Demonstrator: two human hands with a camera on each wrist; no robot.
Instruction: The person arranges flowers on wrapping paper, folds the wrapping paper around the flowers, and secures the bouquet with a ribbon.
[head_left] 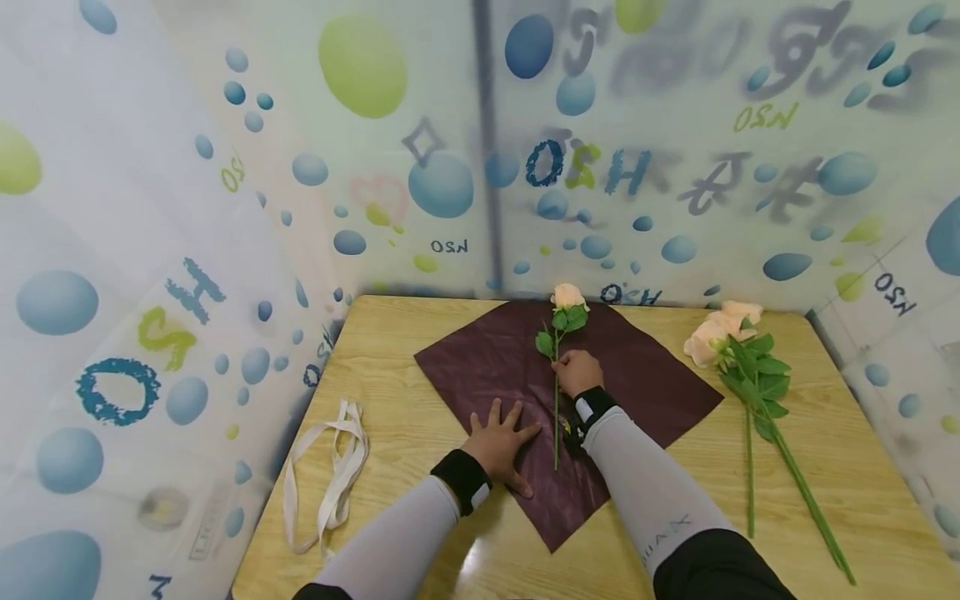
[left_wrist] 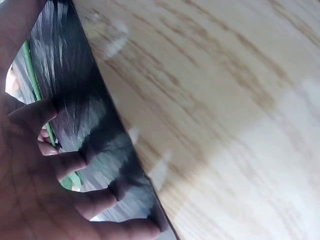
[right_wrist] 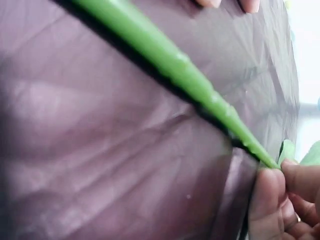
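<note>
A dark maroon sheet of wrapping paper (head_left: 480, 358) lies with one corner toward the person. On it rests a single peach rose (head_left: 567, 297), its bloom near the sheet's far edge and its green stem (right_wrist: 185, 65) running toward the near corner. My right hand (head_left: 578, 372) pinches that stem between thumb and fingertips just below the leaves, as the right wrist view shows. With fingers spread, my left hand (head_left: 498, 446) presses on the paper's left near edge, left of the stem. In the left wrist view its fingertips (left_wrist: 145, 229) touch the dark sheet.
More peach roses (head_left: 708, 342) with leaves and long stems lie on the wooden table (head_left: 405, 333) at the right. A loose white ribbon (head_left: 348, 467) lies at the left. Behind the table hangs a patterned curtain (head_left: 442, 183), close to its far edge.
</note>
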